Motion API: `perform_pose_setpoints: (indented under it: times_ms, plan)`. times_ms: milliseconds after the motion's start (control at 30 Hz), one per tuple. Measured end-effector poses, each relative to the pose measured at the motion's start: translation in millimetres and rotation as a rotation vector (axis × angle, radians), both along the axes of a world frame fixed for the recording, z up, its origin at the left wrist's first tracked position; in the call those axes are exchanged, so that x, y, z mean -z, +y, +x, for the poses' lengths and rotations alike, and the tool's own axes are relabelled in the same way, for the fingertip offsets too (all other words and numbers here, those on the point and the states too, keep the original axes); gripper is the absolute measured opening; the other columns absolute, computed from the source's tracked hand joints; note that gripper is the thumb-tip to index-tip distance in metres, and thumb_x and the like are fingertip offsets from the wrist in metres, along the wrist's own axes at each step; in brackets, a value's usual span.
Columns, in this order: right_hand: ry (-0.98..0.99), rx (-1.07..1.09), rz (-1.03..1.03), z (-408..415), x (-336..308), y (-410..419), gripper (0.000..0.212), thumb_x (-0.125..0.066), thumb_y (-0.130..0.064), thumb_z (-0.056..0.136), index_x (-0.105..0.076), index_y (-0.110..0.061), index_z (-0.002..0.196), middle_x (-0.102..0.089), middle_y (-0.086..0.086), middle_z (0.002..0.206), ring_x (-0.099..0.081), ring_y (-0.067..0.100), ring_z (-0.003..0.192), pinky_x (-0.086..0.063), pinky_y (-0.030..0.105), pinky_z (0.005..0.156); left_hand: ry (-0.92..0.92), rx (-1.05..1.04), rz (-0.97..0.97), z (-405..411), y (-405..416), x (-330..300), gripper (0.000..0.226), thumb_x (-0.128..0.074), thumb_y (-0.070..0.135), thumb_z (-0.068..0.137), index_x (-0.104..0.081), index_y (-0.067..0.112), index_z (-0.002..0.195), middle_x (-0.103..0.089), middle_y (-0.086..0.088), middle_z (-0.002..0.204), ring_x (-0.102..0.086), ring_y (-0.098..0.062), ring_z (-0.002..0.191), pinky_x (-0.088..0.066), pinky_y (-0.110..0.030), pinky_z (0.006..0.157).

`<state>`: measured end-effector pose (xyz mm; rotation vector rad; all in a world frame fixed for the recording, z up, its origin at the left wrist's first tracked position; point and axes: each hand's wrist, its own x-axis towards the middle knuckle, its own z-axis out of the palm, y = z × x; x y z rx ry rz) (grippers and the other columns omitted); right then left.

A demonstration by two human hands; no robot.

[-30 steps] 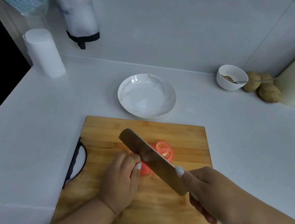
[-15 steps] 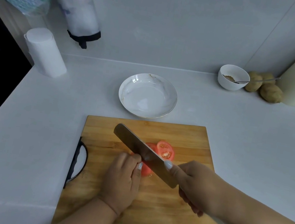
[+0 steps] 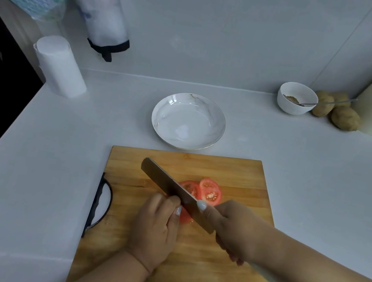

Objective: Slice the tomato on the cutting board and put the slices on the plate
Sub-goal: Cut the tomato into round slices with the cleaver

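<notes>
While left hand [image 3: 154, 227] pins tomato [image 3: 185, 216] w/ curled fingers clear of the edge, right hand [image 3: 236, 231] grips knife [image 3: 171, 188]; cut slices [image 3: 209, 191] lie beside blade, plate [image 3: 163, 122] bare.

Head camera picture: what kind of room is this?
Most likely a home kitchen. A white countertop carries a wooden cutting board with tomato slices, an empty plate waits behind it, and potatoes sit by the wall.

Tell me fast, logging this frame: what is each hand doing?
Left hand: closed on the tomato, steadying it.
Right hand: closed around the knife.
</notes>
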<state>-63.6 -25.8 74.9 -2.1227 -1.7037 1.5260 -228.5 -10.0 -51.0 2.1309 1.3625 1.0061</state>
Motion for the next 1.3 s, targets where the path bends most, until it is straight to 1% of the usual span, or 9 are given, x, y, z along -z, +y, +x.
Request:
perform_pose_setpoints:
  times_ms: [233, 367, 433, 500, 667, 833, 933, 1100, 1300]
  plan:
    - [-0.008, 0.066, -0.165, 25, -1, -17, 0.060, -0.030, -0.061, 0.092, -0.058, -0.010, 0.077, -0.052, -0.004, 0.037, -0.047, 0.010, 0.033, -0.052, 0.030, 0.062, 0.023, -0.007, 0.006, 0, 0, -2, 0.019, -0.038, 0.030, 0.093, -0.053, 0.021, 0.099, -0.051, 0.000, 0.085, -0.047, -0.011, 0.070, -0.038, -0.018, 0.057]
    - [-0.015, 0.015, -0.130, 12, 12, -9, 0.077, -0.026, -0.066, 0.089, -0.063, 0.001, 0.099, -0.057, 0.006, 0.053, -0.050, 0.011, 0.038, -0.049, 0.026, 0.056, 0.032, -0.017, 0.007, 1, 0, -3, 0.018, -0.039, 0.029, 0.093, -0.053, 0.020, 0.099, -0.051, 0.001, 0.085, -0.045, -0.008, 0.070, -0.033, -0.012, 0.059]
    - [-0.043, -0.010, -0.074, 2, 20, -2, 0.078, -0.025, -0.065, 0.090, -0.062, 0.003, 0.090, -0.059, 0.011, 0.060, -0.052, 0.012, 0.041, -0.048, 0.023, 0.053, 0.038, -0.014, 0.006, 2, 0, -3, 0.017, -0.039, 0.029, 0.093, -0.053, 0.020, 0.099, -0.052, 0.001, 0.085, -0.046, -0.009, 0.070, -0.034, -0.014, 0.059]
    - [-0.052, -0.010, -0.015, -5, 25, 1, 0.067, -0.025, -0.063, 0.092, -0.056, -0.006, 0.078, -0.057, 0.014, 0.064, -0.050, 0.015, 0.043, -0.047, 0.024, 0.052, 0.047, -0.016, 0.003, 1, 0, -2, 0.018, -0.039, 0.030, 0.093, -0.052, 0.021, 0.100, -0.053, 0.000, 0.085, -0.047, -0.009, 0.070, -0.036, -0.017, 0.058]
    - [-0.032, 0.035, 0.010, -7, 30, -3, 0.061, -0.023, -0.062, 0.093, -0.055, -0.012, 0.081, -0.052, 0.011, 0.067, -0.049, 0.019, 0.055, -0.047, 0.031, 0.061, 0.043, 0.019, 0.025, 0, -2, -1, 0.019, -0.039, 0.029, 0.093, -0.053, 0.020, 0.102, -0.055, -0.002, 0.087, -0.050, -0.012, 0.072, -0.044, -0.023, 0.057]
    - [0.047, 0.091, -0.042, -1, 29, -2, 0.064, -0.029, -0.065, 0.090, -0.059, -0.008, 0.083, -0.053, 0.001, 0.051, -0.049, 0.010, 0.038, -0.047, 0.022, 0.046, 0.029, -0.001, 0.025, 0, 0, 1, 0.014, -0.041, 0.026, 0.093, -0.052, 0.020, 0.099, -0.054, -0.001, 0.085, -0.046, -0.008, 0.071, -0.039, -0.019, 0.058]
    - [0.064, 0.098, -0.072, 5, 24, -5, 0.067, -0.031, -0.063, 0.091, -0.062, -0.004, 0.090, -0.052, -0.001, 0.048, -0.047, 0.009, 0.036, -0.045, 0.023, 0.046, 0.042, 0.002, 0.026, 0, -1, 1, 0.016, -0.040, 0.026, 0.093, -0.052, 0.020, 0.101, -0.055, -0.001, 0.085, -0.046, -0.009, 0.072, -0.034, -0.013, 0.060]
    - [0.089, 0.125, -0.105, 18, 1, -15, 0.062, -0.031, -0.062, 0.090, -0.058, -0.008, 0.079, -0.051, 0.000, 0.046, -0.044, 0.011, 0.034, -0.044, 0.025, 0.049, 0.029, -0.004, 0.008, 0, -2, 2, 0.034, -0.029, 0.039, 0.098, -0.056, 0.018, 0.099, -0.056, -0.001, 0.086, -0.051, -0.013, 0.073, -0.043, -0.022, 0.058]
    - [0.059, 0.130, -0.112, 23, -22, -26, 0.057, -0.031, -0.066, 0.081, -0.054, -0.015, 0.068, -0.052, -0.001, 0.048, -0.044, 0.009, 0.033, -0.048, 0.026, 0.055, 0.040, -0.013, -0.022, 0, -1, 5, 0.033, -0.033, 0.035, 0.096, -0.060, 0.016, 0.097, -0.056, 0.000, 0.087, -0.052, -0.013, 0.075, -0.047, -0.027, 0.059]
